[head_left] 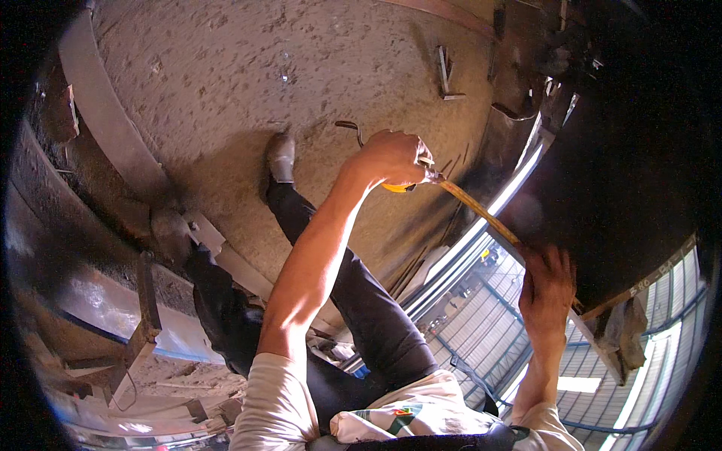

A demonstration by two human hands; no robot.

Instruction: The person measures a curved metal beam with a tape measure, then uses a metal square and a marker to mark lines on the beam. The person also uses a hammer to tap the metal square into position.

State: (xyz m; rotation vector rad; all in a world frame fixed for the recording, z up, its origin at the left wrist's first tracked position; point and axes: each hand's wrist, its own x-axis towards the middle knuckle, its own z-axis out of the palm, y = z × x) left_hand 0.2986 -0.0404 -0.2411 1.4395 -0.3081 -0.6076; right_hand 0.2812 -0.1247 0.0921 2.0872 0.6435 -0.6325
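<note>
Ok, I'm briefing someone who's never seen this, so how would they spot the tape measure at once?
Start with the brown floor and find the left hand over it, near the picture's middle. The tape measure is in that fist, its yellow case showing below. Its yellow blade, stretching toward the right hand, sets it apart from the dark bent rod nearby.

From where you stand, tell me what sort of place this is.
Likely an industrial workshop: a drawn-out tape measure, an L-shaped piece on the dusty floor, and blue-framed ribbed panelling.

Bright glare at lower right meets deep shadow; the edges bow.
</note>
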